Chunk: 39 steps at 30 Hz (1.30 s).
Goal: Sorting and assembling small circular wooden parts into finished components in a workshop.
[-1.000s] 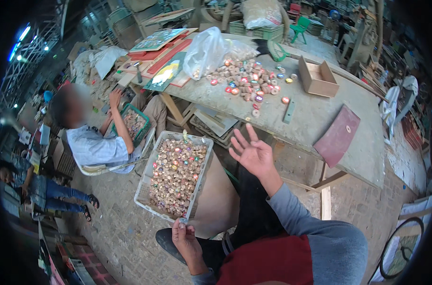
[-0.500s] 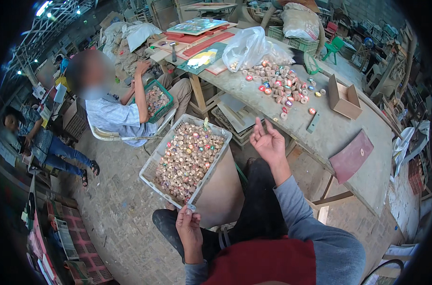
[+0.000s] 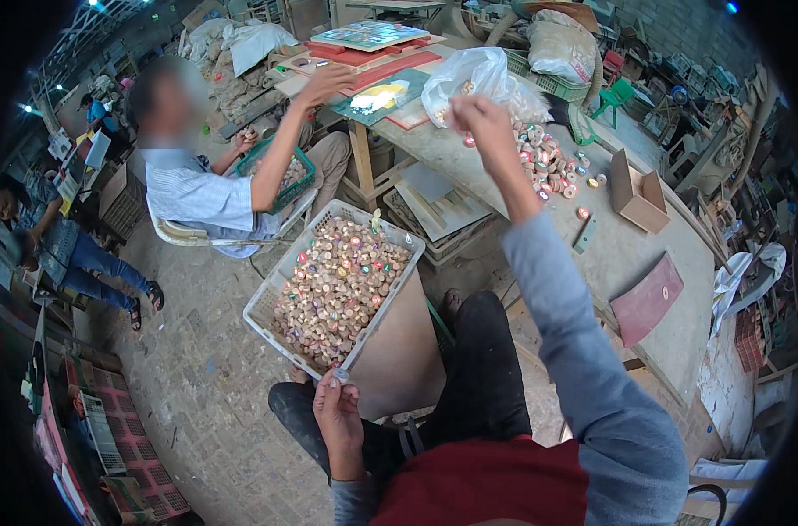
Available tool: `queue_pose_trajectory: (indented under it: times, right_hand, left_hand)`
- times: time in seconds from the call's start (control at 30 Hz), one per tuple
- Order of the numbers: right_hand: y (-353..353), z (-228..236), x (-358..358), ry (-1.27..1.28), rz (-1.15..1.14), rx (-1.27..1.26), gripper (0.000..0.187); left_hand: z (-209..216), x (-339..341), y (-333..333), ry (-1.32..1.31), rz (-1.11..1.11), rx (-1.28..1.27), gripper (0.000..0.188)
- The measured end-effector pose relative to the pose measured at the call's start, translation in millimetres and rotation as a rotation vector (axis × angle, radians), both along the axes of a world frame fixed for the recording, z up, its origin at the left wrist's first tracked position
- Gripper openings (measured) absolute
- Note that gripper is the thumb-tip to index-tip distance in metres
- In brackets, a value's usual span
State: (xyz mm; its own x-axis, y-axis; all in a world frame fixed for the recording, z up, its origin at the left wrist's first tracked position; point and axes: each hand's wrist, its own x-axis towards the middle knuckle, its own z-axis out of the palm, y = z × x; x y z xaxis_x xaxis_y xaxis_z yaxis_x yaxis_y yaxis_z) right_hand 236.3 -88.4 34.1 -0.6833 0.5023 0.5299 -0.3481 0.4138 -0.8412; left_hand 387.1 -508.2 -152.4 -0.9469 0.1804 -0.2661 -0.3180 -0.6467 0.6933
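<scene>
Between the thumb and fingers of my left hand point(image 3: 338, 424) is a small grey round disc point(image 3: 340, 375), held up at the near edge of a white plastic crate point(image 3: 260, 326). That crate is full of small round wooden pieces point(image 3: 333, 285), some with coloured faces. My right hand point(image 3: 487, 127) is stretched far out over the table, beside a clear plastic bag point(image 3: 459, 77). Its fingers bend downward and are partly hidden, so their grip cannot be made out. Below and right of it lies a pile of wooden discs point(image 3: 552, 162) with red, green and yellow faces.
On the grey table point(image 3: 539, 237) are an open wooden box point(image 3: 637, 193), a small green strip point(image 3: 585, 235) and a dark red curved panel point(image 3: 646, 300). A seated co-worker point(image 3: 202, 188) at left has a green basket point(image 3: 301, 186). Another person point(image 3: 74, 237) is farther left.
My right hand has gone from palm-up at the table's near edge to far over the table by the plastic bag. The left hand still holds the disc. The co-worker's arm has reached toward the table.
</scene>
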Motion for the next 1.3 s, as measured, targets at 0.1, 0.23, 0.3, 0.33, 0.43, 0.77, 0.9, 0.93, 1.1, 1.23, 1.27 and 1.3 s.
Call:
queue_pose_trajectory:
  times: [0.1, 0.23, 0.3, 0.33, 0.43, 0.77, 0.9, 0.93, 1.1, 1.23, 1.27, 1.3]
  right_hand:
    - [72.6, -4.4, -86.5, -0.174, -0.158, 0.302, 0.028]
    - [105.9, -34.6, -147.3, -0.691, -0.351, 0.879, 0.031]
    - [102.6, -42.2, -151.8, -0.746, -0.377, 0.853, 0.031]
    - [100.5, -47.6, -151.6, -0.810, -0.406, 0.821, 0.031]
    - [98.6, -57.9, -152.5, -0.826, -0.411, 0.807, 0.037]
    - [93.7, -31.4, -81.8, -0.552, -0.516, 0.511, 0.063]
    - [75.4, -4.5, -26.4, -0.224, -0.354, 0.342, 0.048]
    - [80.7, 2.7, -4.3, -0.203, -0.249, 0.254, 0.044]
    - [11.2, 25.6, 195.8, -0.068, 0.048, -0.339, 0.033]
    - [-12.1, 6.5, 319.5, 0.032, -0.214, -0.426, 0.034]
    - [-11.4, 1.5, 350.3, 0.029, -0.344, -0.403, 0.035]
    - [-6.1, -5.9, 372.8, 0.094, -0.412, -0.450, 0.033]
  left_hand:
    - [-2.6, -2.3, -1.1, 0.004, -0.005, 0.002, 0.030]
    - [-3.2, 3.8, -11.4, 0.004, 0.038, 0.008, 0.029]
    - [-5.7, 6.6, -18.5, 0.002, 0.067, 0.000, 0.028]
    - [-7.0, 7.6, -22.4, 0.003, 0.067, -0.003, 0.028]
    - [-12.4, 9.7, -31.5, -0.016, 0.111, -0.010, 0.028]
    - [-10.0, 4.6, -36.0, 0.028, 0.079, -0.042, 0.033]
    - [-12.8, 5.9, -37.6, 0.063, 0.021, -0.022, 0.027]
    - [-17.1, 6.5, -40.5, 0.120, -0.017, -0.001, 0.027]
    - [-29.5, 2.0, -35.1, 0.027, -0.138, 0.047, 0.029]
    - [-12.9, 12.1, -8.4, 0.048, -0.228, 0.046, 0.030]
    - [-14.5, 10.4, 0.5, 0.049, -0.293, 0.081, 0.030]
    - [-11.9, 12.5, 6.9, 0.052, -0.307, 0.078, 0.030]
